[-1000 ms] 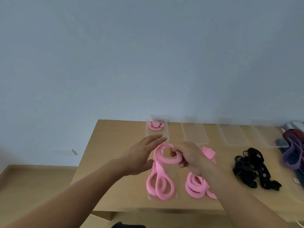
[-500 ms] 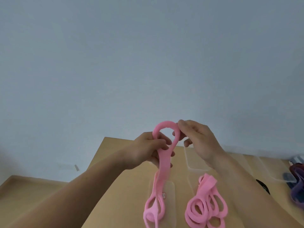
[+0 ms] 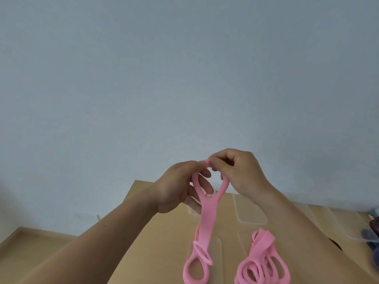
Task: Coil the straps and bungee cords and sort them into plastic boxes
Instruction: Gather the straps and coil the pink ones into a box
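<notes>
Both hands hold one pink strap (image 3: 207, 218) in the air above the wooden table (image 3: 174, 238). The left hand (image 3: 178, 189) and the right hand (image 3: 240, 171) each pinch the top of its upper loop with curled fingers. The strap hangs down, and its lower loops are over a flat clear tray (image 3: 217, 263) on the near side. Just right of it lies a pile of pink straps (image 3: 264, 265). Clear plastic boxes (image 3: 250, 216) stand farther back. Behind is a plain pale blue wall (image 3: 184, 78), and at the left a tan floor (image 3: 24, 238).

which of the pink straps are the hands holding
The long pink strap hanging down the middle: the left hand and the right hand pinch its top loop. The other pink straps lie bunched on the table to its right, untouched.
</notes>
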`<state>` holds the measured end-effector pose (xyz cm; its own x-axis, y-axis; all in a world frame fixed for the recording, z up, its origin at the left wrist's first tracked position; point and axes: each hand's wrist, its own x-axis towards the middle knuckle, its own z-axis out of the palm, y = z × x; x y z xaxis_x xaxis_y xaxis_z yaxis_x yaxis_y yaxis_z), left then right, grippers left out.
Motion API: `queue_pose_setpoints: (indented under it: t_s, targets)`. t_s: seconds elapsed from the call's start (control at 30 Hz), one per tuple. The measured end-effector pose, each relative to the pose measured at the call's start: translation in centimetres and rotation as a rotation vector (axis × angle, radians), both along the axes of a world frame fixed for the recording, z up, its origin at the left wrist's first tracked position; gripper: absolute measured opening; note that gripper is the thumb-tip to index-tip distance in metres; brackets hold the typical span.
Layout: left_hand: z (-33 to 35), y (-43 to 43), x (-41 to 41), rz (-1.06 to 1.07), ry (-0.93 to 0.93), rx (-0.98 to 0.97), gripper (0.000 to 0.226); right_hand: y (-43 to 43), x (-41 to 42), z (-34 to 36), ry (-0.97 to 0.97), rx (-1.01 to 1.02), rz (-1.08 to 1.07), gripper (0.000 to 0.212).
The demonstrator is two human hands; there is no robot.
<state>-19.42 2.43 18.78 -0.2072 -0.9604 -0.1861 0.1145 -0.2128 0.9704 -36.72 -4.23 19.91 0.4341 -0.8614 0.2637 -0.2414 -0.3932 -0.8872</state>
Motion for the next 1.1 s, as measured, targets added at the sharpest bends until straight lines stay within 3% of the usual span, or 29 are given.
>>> queue_pose_setpoints:
  t_s: [0.13, 0.37, 0.47, 0.53, 0.63, 0.77, 0.87, 1.0, 1.1]
  targets:
    - [0.3, 0.1, 0.0, 0.052, 0.087, 0.056, 0.044, 0.4, 0.3, -0.2, -0.060, -0.094, 0.002, 0.010]
    - [0.3, 0.7, -0.2, 0.051, 0.156, 0.043, 0.029, 1.1, -0.3, -1.3, -0.060, -0.160, 0.049, 0.017]
    - [0.1, 0.8, -0.2, 0.068, 0.120, -0.033, 0.012, 1.2, -1.0, -1.5, -0.089, -0.087, 0.056, 0.014]
    - [-0.2, 0.9, -0.2, 0.073, 0.075, -0.068, 0.020, 1.4, -1.3, -1.4, -0.105, -0.014, 0.064, 0.009]
    - [-0.6, 1.0, -0.1, 0.075, -0.029, -0.125, 0.025, 1.4, -1.4, -1.2, 0.038, 0.025, 0.048, 0.029]
    - [-1.4, 1.3, 0.1, 0.090, -0.094, -0.165, 0.016, 1.5, -1.5, -1.2, 0.175, 0.073, 0.113, 0.026]
    - [-1.7, 1.2, 0.1, 0.137, -0.105, -0.147, 0.013, 1.6, -1.1, -1.7, 0.178, 0.002, 0.074, 0.009]
    - [-1.4, 0.9, 0.3, 0.110, -0.014, -0.002, 0.029, 1.8, -0.2, -2.3, 0.108, -0.115, 0.003, 0.014]
    - [-1.1, 0.8, 0.8, 0.010, 0.048, 0.119, 0.040, 1.7, -0.1, -2.6, 0.158, -0.280, 0.002, 0.008]
